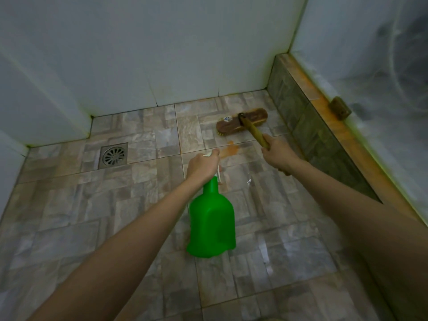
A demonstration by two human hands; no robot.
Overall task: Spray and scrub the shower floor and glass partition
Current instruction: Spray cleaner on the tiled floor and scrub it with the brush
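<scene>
My left hand [203, 166] grips the white trigger head of a green spray bottle [212, 224], which hangs below the hand with its nozzle aimed at the shower floor [92, 205]. My right hand [276, 152] holds the wooden handle of a scrub brush [242, 122]. The brush head rests bristles down on the tiles near the far right corner. An orange-brown wet stain [231, 149] lies on the floor between both hands. The glass partition [370, 89] rises along the right side, streaked and cloudy.
A round metal floor drain [114, 155] sits at the left of the floor. A tiled curb [301, 107] with an orange-stained top runs under the glass, bearing a brown bracket [340, 108]. White walls close the back and left.
</scene>
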